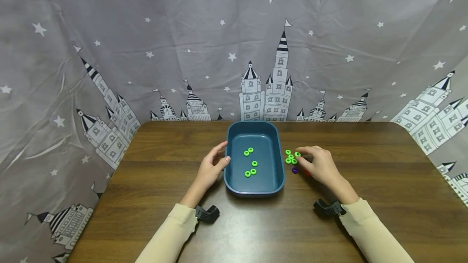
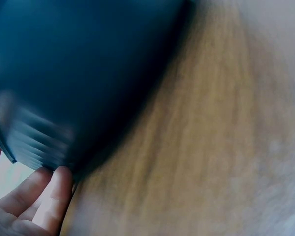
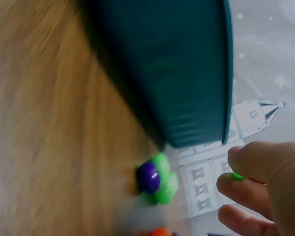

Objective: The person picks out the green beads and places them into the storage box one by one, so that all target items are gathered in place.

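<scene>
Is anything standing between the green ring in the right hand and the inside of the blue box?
Yes: the box's right wall, so the held ring likely must pass above it. Loose green rings lie on the table, in between.

No lettering, label, brand, number or written sign can be read on anything in view.
</scene>
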Motion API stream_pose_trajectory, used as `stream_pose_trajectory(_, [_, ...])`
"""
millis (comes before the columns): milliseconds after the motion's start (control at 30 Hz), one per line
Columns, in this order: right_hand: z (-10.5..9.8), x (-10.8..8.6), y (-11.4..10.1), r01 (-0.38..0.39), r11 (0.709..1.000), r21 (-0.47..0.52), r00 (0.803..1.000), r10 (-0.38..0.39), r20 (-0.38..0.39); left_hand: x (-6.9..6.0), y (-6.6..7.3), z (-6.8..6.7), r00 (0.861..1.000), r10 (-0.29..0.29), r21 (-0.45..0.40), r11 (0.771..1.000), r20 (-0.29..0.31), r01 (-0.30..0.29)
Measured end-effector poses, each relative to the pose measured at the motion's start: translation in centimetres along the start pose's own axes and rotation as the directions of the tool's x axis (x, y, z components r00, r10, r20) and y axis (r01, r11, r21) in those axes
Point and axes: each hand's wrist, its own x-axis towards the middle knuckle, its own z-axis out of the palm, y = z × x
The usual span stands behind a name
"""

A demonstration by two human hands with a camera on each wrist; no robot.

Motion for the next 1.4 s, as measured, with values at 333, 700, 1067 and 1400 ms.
stream_pose_trajectory(333, [-0.5,1.1,-2.5,0.045,0.998,0.044,0.999,-0.044,-0.025,0.1,0.0,0.0,1.0,-0.003,0.0,1.0,0.001,0.003])
stream_pose_trajectory(700, [0.4,2.3,-5.0,0.094,0.99,0.101,0.996,-0.094,-0.003,0.0,-0.1,0.0,1.0,-0.005,-0.003,1.0,-0.003,0.005])
stream_pose_trajectory(1067, [1.5,2.8,-7.4,0.089,0.984,0.155,0.991,-0.103,0.085,0.0,0.1,0.0,1.0,-0.003,-0.003,1.0,-0.005,0.003])
stream_pose_trajectory(1400, [2.7,3.5,-8.9,0.101,0.977,0.187,0.983,-0.127,0.134,-0.1,0.2,0.0,1.0,0.0,0.004,1.0,-0.003,0.0])
